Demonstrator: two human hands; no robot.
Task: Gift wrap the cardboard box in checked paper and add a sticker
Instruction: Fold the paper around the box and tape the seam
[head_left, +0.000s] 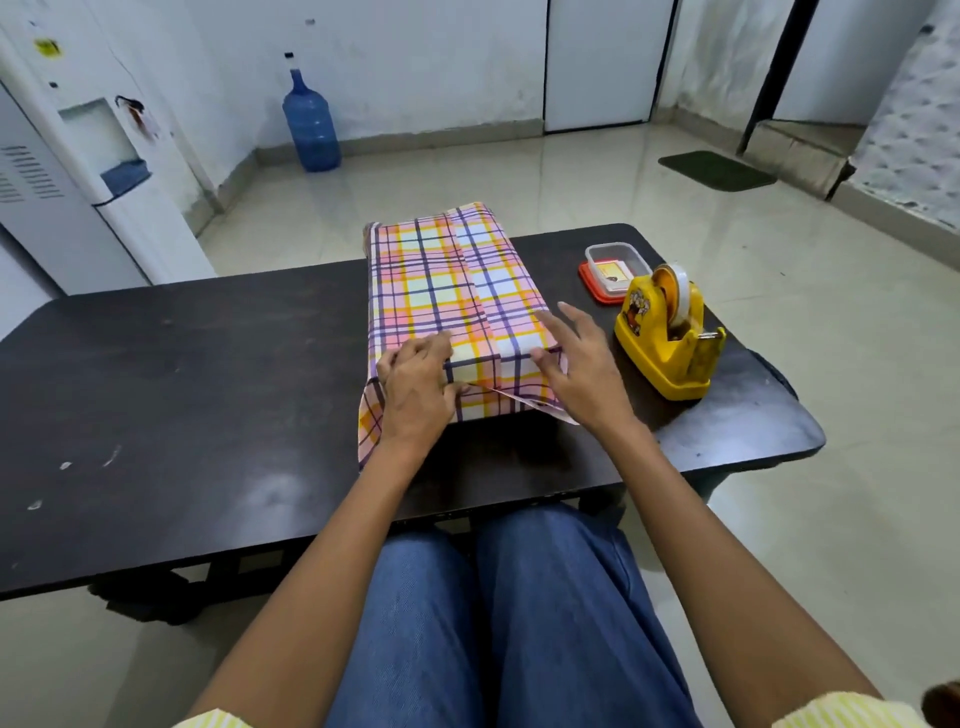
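Most of the long wrap is looking finished in the head view. The checked paper (447, 280) is covering the cardboard box completely, so no bare cardboard is showing, and one overlapping seam is running lengthwise down the top. The parcel is lying on the dark table (208, 389), just left of the yellow tape dispenser (667, 332), with its long side pointing away from the person.

The near end, level with the dispenser, is the part being folded. The left hand (415, 387) is working at the near corner farthest from the dispenser, fingers curled over the paper and seemingly pinching the side flap inward, while loose paper is hanging out below the wrist. The right hand (576, 364) is resting on the top corner closest to the dispenser, fingers straight and spread, gripping nothing. The hands are sitting apart, one at each corner.

By my judgement, creasing and taping this end are remaining, and whether the far end is closed I cannot tell. No sticker is showing on the paper. A clear tub (615, 270) just behind the dispenser is holding a small card, possibly the stickers.

The paper is looking thin and crisp, with pink, yellow and pale blue checks crossed by dark lines.
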